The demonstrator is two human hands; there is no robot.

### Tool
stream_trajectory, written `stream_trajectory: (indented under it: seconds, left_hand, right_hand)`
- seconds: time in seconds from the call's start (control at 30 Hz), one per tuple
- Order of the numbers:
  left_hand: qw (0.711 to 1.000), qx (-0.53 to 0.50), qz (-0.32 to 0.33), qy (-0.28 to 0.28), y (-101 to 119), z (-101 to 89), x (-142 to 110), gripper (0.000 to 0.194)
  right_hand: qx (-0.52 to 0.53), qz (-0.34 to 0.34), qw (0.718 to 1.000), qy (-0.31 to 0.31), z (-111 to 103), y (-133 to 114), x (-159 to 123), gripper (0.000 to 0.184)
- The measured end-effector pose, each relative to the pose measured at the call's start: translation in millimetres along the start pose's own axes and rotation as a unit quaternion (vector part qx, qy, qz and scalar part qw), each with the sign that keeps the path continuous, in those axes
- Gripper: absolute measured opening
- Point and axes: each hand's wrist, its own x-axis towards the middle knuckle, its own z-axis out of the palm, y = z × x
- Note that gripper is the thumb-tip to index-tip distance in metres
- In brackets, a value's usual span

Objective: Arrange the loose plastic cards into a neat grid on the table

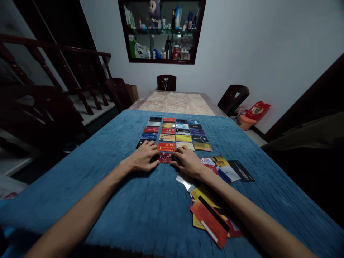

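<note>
A dark red patterned card (165, 157) lies at the near end of a column of cards, on the blue cloth. My left hand (143, 156) grips its left edge and my right hand (186, 160) its right edge, fingers curled. Just beyond it is a red and yellow card (166, 147). The other cards form rows and columns, among them a yellow card (184, 138) and a gold card (202, 146). My left hand partly covers a black card (139, 144). Under and beside my right forearm is a loose pile with an orange card (211, 220) on top.
The blue cloth (107, 200) covers the near part of the table; a beige patterned cover (174, 102) shows at the far end. Dark wooden chairs (166, 82) stand around it. A black card (242, 171) lies at the right of the pile. A glass-shelved cabinet (162, 32) is set in the wall.
</note>
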Motion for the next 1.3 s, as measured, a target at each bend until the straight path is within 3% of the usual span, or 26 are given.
stream_trajectory:
  seconds: [0.13, 0.27, 0.53, 0.7, 0.83, 1.3]
  left_hand:
    - [0.999, -0.001, 0.023, 0.037, 6, 0.6, 2, 0.023]
    - [0.994, -0.057, 0.072, 0.063, 29, 3.8, 9, 0.024]
    - [0.953, -0.192, 0.235, 0.024, 95, 15.2, 26, 0.039]
    - [0.926, -0.181, 0.331, -0.027, 121, 23.9, 33, 0.035]
    - [0.924, -0.157, 0.350, -0.015, 123, 28.1, 38, 0.034]
    - [0.955, -0.132, 0.263, 0.020, 92, 29.8, 42, 0.031]
  right_hand:
    - [-0.004, 0.006, 1.000, 0.012, -7, 5, -2, 0.031]
    - [-0.012, 0.010, 1.000, 0.009, -16, 16, -11, 0.027]
    - [-0.018, 0.028, 0.999, 0.024, -18, 43, -49, 0.025]
    - [0.003, 0.027, 0.998, 0.051, -17, 50, -61, 0.022]
    - [0.019, 0.033, 0.996, 0.075, -14, 50, -63, 0.021]
    - [0.046, 0.038, 0.997, 0.058, -16, 58, -73, 0.023]
